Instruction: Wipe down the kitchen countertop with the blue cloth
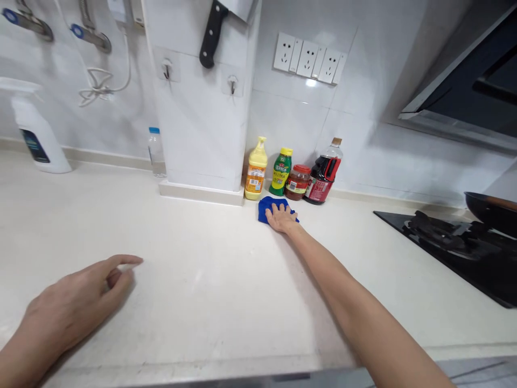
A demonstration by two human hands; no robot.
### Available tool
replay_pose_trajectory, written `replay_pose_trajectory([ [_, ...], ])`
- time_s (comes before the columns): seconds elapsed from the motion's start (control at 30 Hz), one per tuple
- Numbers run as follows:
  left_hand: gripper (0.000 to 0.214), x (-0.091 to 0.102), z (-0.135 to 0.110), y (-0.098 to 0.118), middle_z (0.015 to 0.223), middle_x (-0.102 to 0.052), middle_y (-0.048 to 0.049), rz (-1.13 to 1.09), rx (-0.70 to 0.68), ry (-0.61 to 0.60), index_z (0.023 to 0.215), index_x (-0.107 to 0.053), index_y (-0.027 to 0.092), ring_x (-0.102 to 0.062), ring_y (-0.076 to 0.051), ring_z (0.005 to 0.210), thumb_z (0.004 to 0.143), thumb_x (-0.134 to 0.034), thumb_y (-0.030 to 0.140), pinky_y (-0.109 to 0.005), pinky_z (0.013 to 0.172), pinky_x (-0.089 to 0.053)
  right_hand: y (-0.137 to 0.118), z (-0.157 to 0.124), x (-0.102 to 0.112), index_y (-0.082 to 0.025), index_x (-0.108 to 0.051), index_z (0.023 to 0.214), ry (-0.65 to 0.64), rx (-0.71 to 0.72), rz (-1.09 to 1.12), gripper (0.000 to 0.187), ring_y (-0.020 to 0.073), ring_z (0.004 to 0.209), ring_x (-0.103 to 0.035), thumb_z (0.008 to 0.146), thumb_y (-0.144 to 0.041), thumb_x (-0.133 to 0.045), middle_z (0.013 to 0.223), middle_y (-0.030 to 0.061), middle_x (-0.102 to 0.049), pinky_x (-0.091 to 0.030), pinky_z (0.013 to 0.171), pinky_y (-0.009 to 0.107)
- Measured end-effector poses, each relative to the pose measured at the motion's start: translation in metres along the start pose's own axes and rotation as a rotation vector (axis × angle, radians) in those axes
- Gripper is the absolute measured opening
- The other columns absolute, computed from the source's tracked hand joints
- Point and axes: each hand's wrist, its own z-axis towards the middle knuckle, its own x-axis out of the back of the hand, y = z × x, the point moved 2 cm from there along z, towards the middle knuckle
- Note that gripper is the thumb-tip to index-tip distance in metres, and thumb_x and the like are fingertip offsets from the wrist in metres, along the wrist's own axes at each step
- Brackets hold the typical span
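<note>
My right hand (280,218) is stretched far out and lies flat, fingers spread, on a blue cloth (266,207) on the white counter (210,280), just in front of the sauce bottles. My left hand (81,302) hovers low over the near left of the counter. Its index finger points forward, the other fingers are loosely curled, and it holds nothing.
Against the back wall stand a yellow oil bottle (256,171), a green bottle (281,171), a red jar (298,183) and a dark sauce bottle (325,175). A spray bottle (36,134) stands far left. A gas hob (456,242) with a pan (493,211) is on the right.
</note>
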Motion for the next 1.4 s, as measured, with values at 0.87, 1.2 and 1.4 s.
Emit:
replay_pose_trajectory([
  [0.87,0.047,0.016,-0.015,0.025,0.095,-0.071,0.0003,0.007,0.066,-0.092,0.123,-0.062,0.037,-0.065,-0.028,0.095,0.087,-0.032,0.044,-0.038,0.081,-0.042,-0.042,-0.059,-0.012,-0.019,-0.021,0.165,-0.038,0.413,0.022,0.067,0.0228,0.157,-0.014,0.105,-0.049,-0.015,0.170,0.0001,-0.016,-0.012,0.127,0.051],
  [1.2,0.047,0.012,-0.013,0.020,0.084,-0.070,0.0007,0.000,0.062,-0.086,0.119,-0.065,0.036,-0.066,-0.027,0.087,0.084,-0.034,0.045,-0.037,0.078,-0.043,-0.055,-0.011,-0.017,-0.023,-0.024,0.164,-0.005,0.370,0.026,0.065,0.0213,0.157,-0.015,0.105,-0.049,-0.015,0.170,0.0007,-0.017,-0.011,0.126,0.050],
  [1.4,0.048,0.012,-0.011,0.019,0.079,-0.068,0.0010,0.006,0.057,-0.072,0.119,-0.066,0.035,-0.066,-0.026,0.081,0.084,-0.034,0.045,-0.037,0.075,-0.043,-0.058,-0.002,-0.017,-0.021,-0.026,0.163,-0.001,0.361,0.044,0.065,0.0205,0.156,-0.016,0.106,-0.048,-0.016,0.170,0.0022,-0.020,-0.011,0.126,0.048],
])
